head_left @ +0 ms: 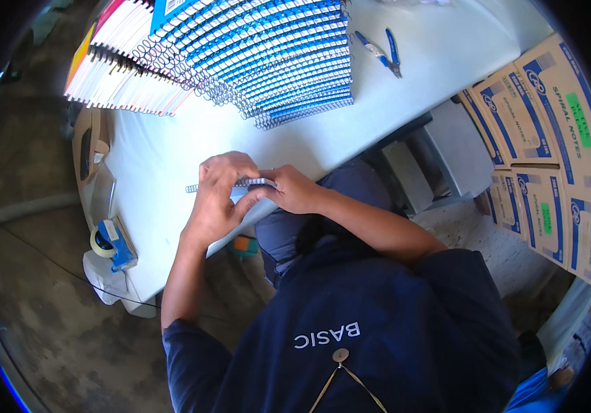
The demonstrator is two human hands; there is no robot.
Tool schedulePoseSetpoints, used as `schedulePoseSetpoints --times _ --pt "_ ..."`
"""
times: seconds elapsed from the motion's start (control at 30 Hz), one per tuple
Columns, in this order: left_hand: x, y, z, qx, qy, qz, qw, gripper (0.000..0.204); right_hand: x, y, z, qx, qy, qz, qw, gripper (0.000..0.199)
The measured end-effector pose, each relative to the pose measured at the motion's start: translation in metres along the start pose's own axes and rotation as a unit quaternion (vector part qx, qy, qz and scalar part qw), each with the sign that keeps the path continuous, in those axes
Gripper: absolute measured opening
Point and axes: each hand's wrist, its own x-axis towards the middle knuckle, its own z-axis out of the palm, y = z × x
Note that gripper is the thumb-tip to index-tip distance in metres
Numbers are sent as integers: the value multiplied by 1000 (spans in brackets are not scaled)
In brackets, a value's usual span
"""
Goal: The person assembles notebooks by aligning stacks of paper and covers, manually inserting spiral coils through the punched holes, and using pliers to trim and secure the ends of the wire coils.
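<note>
At the near edge of the white table, both hands are closed on a narrow spiral binding (192,188), seen nearly edge on. Its loops stick out past the left side of my left hand (218,196) and show again between the hands. My right hand (292,189) pinches the other end, thumb and fingers together. Whether pages are attached to the binding is hidden by my fingers. Beyond my hands rises a tall stack of blue spiral notebooks (288,58), coils facing me. Beside it on the left lie more bound notebooks (130,86) with white page edges.
Blue-handled pliers (388,56) lie on the white table (433,89) right of the stack. A blue tape dispenser (120,244) sits at the table's left corner. Cardboard boxes (516,124) are stacked at the right, near a grey drawer unit (457,148). A dark cable (41,249) crosses the left side.
</note>
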Motion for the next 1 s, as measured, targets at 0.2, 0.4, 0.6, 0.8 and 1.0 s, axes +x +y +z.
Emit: schedulePoseSetpoints --times 0.2,0.4,0.6,0.8,1.0 --pt "1 1 -1 4 -5 2 1000 13 -1 0 -2 -11 -24 31 999 28" --pt "-1 8 -1 11 -7 -26 1000 21 -3 9 1 -5 -30 3 1000 27" --pt "-2 13 0 10 -4 -59 998 23 -4 8 2 9 -26 -3 1000 27" --pt "-2 19 -5 29 0 -34 999 19 -3 -4 -5 5 -57 19 998 29" --pt "2 29 -11 79 37 -41 995 20 -10 -14 -3 37 -58 19 997 35"
